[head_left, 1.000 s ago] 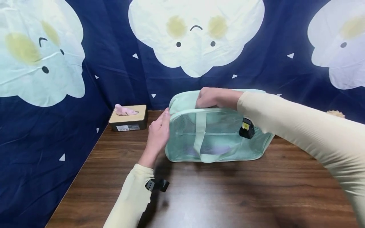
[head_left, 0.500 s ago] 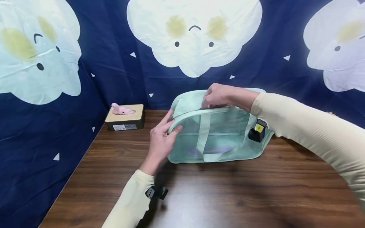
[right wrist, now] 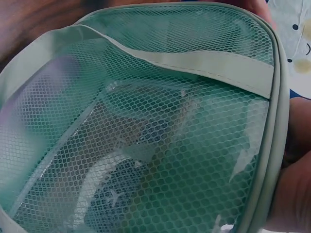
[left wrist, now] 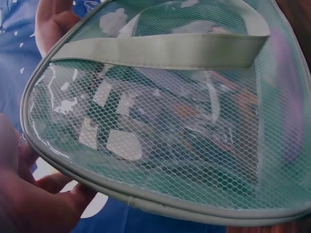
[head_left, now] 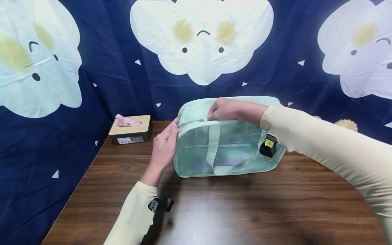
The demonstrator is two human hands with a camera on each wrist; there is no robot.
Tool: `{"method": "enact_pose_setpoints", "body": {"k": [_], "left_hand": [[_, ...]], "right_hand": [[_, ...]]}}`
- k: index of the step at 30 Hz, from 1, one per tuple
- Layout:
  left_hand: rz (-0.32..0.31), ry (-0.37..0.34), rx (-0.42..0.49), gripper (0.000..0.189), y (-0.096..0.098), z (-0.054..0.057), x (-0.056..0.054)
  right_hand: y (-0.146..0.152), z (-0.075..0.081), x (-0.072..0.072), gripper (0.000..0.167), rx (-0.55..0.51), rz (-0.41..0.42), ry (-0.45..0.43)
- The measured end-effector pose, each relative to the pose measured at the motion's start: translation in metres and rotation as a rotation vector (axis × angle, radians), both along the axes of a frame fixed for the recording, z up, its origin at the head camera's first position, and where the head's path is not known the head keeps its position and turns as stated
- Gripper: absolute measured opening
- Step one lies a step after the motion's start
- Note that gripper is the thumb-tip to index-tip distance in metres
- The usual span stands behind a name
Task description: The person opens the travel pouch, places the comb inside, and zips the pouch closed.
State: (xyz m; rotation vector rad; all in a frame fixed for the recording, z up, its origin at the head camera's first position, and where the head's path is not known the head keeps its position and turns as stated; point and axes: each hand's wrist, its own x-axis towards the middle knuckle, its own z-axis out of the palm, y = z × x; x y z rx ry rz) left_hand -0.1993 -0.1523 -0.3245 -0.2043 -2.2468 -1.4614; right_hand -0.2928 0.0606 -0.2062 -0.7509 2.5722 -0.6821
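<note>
A mint-green see-through mesh bag (head_left: 232,146) with a strap handle (head_left: 214,149) stands upright on the table. My right hand (head_left: 225,109) is over its top, fingers curled down and pinching at the zipper (head_left: 202,120); the fingertips are hidden. At the bag's upper left corner, my left hand (head_left: 165,143) holds the edge, its fingers along the rim. In the left wrist view, fingers (left wrist: 58,194) of that hand meet the piped rim (left wrist: 121,196). Through the mesh show several packed things, among them a purple shape (left wrist: 289,97) low in the bag.
On the wooden table (head_left: 245,211), a dark box (head_left: 131,132) with a light lid stands at the back left, a pink plush toy (head_left: 127,121) lying on it. A fluffy beige thing (head_left: 346,125) shows behind my right sleeve. A blue cloud-print cloth (head_left: 113,51) hangs behind.
My left hand has shifted its hold at the bag's corner: the thumb came to the front half a second ago and is now back by the fingers. My right hand stays at the bag's top.
</note>
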Motion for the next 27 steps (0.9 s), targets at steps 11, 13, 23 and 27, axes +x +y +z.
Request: {"method": "enact_pose_setpoints", "body": {"k": [11,13,23,27], "left_hand": [[0.031,-0.015,0.024,0.033,0.0005,0.0027,-0.0041],[0.02,-0.011,0.017,0.033,0.0007,0.0027,-0.0045],[0.025,-0.015,-0.002,0.033,0.0023,0.003,-0.0028],[0.028,-0.013,-0.005,0.034,0.0021,0.0038,-0.0014]], "right_hand": [[-0.0026,0.0009,-0.004,0.023,0.002,0.051,-0.156],[-0.0023,0.0017,-0.0048,0.022,-0.003,0.048,-0.175],[-0.0061,0.0007,-0.0031,0.025,-0.052,0.006,-0.283],[-0.0066,-0.001,-0.0016,0.018,-0.068,-0.011,-0.305]]}}
